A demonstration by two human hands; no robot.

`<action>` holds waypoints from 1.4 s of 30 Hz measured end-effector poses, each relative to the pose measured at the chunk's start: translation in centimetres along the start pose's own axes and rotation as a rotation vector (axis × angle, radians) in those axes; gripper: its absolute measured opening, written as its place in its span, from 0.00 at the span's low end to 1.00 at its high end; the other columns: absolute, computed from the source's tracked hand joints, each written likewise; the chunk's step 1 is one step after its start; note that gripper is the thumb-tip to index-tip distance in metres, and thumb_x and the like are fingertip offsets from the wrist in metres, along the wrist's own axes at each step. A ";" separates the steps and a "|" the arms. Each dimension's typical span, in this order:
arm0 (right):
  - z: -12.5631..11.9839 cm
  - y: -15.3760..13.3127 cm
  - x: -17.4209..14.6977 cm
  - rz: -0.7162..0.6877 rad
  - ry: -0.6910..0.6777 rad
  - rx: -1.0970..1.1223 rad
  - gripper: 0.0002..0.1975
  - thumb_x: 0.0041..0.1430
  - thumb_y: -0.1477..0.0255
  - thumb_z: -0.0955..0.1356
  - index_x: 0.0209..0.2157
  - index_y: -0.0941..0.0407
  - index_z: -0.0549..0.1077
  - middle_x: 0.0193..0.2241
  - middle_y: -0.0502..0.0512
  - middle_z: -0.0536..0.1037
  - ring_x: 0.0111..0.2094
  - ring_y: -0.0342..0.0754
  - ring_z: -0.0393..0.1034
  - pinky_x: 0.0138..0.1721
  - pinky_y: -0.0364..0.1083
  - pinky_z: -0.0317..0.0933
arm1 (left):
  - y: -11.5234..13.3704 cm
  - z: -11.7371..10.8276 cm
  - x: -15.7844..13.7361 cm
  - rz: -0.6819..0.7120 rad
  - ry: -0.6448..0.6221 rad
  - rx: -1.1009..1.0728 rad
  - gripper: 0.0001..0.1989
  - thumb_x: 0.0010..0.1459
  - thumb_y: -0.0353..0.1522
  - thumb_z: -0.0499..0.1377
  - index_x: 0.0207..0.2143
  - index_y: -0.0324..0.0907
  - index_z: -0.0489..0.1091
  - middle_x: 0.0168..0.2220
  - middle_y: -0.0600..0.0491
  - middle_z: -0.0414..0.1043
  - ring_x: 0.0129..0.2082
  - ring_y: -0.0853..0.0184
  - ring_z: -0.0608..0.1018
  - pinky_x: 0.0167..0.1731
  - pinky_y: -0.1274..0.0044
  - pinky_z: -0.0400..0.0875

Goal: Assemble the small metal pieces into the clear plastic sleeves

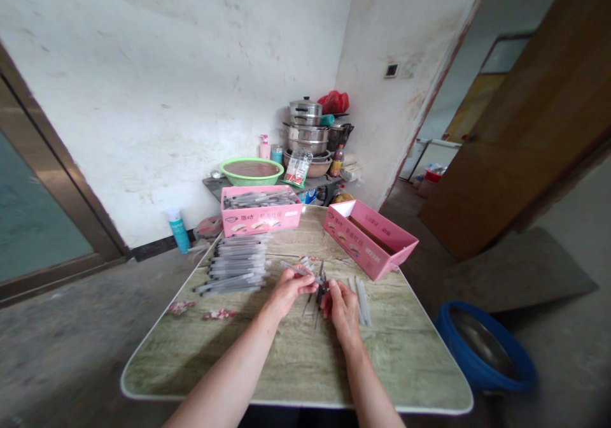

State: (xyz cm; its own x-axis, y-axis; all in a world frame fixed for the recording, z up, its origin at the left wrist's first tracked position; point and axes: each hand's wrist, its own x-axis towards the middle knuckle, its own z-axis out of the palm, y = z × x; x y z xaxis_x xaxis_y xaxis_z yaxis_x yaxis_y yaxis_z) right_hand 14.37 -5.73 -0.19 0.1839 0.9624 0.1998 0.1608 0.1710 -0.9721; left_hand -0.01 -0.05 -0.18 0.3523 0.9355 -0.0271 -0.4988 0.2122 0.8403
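My left hand (296, 288) pinches a thin translucent tube (296, 267) that points up and to the left. Close beside it, my right hand (340, 306) has its fingers closed near the tube's right end; what lies in them is too small to make out. Thin dark sticks (315, 306) lie on the table under and between both hands. A few whitish translucent tubes (361, 302) rest just right of my right hand. To the left is a wide stack of translucent tubes with dark ends (237, 265).
A pink box (261, 220) filled with similar tubes stands at the table's back left. Another pink box (365, 240) sits at the right edge of the wood-patterned table (286, 364). Behind are a green basin (251, 172) and stacked pots (307, 135). A blue tub (487, 351) is at right.
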 end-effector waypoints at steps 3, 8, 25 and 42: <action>0.0 -0.2 0.0 -0.020 -0.033 0.007 0.18 0.62 0.56 0.63 0.29 0.56 0.70 0.16 0.46 0.71 0.14 0.41 0.60 0.16 0.40 0.52 | -0.1 0.0 -0.1 0.006 0.015 0.013 0.16 0.43 0.33 0.71 0.31 0.37 0.69 0.26 0.53 0.74 0.27 0.69 0.78 0.32 0.76 0.75; 0.0 -0.5 -0.1 -0.016 -0.014 -0.047 0.23 0.63 0.55 0.60 0.22 0.56 0.68 0.13 0.46 0.67 0.13 0.40 0.58 0.17 0.40 0.52 | -0.3 0.1 -0.2 0.004 -0.025 0.038 0.17 0.44 0.35 0.71 0.32 0.37 0.69 0.26 0.53 0.75 0.26 0.68 0.78 0.30 0.76 0.74; -0.9 0.9 0.7 -0.061 0.221 -0.698 0.17 0.62 0.64 0.60 0.36 0.57 0.78 0.30 0.58 0.80 0.31 0.51 0.74 0.32 0.44 0.59 | 0.5 -0.3 0.6 0.128 0.230 -0.077 0.21 0.43 0.42 0.70 0.30 0.36 0.69 0.24 0.49 0.77 0.21 0.68 0.77 0.23 0.79 0.72; 1.8 -0.7 1.0 -0.038 -0.120 -1.330 0.18 0.67 0.67 0.60 0.56 0.51 0.66 0.30 0.60 0.81 0.31 0.52 0.77 0.31 0.44 0.62 | 0.4 -0.2 0.5 0.117 0.218 -0.058 0.21 0.42 0.42 0.70 0.29 0.36 0.69 0.24 0.49 0.76 0.21 0.68 0.77 0.23 0.79 0.72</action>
State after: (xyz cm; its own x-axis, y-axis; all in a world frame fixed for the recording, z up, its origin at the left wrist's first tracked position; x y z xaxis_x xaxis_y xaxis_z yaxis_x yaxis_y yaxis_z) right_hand 12.66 -4.47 0.44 0.0839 0.9859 0.1451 0.9931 -0.0706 -0.0940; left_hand -0.22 0.59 0.06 0.1136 0.9921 -0.0524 -0.5728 0.1085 0.8125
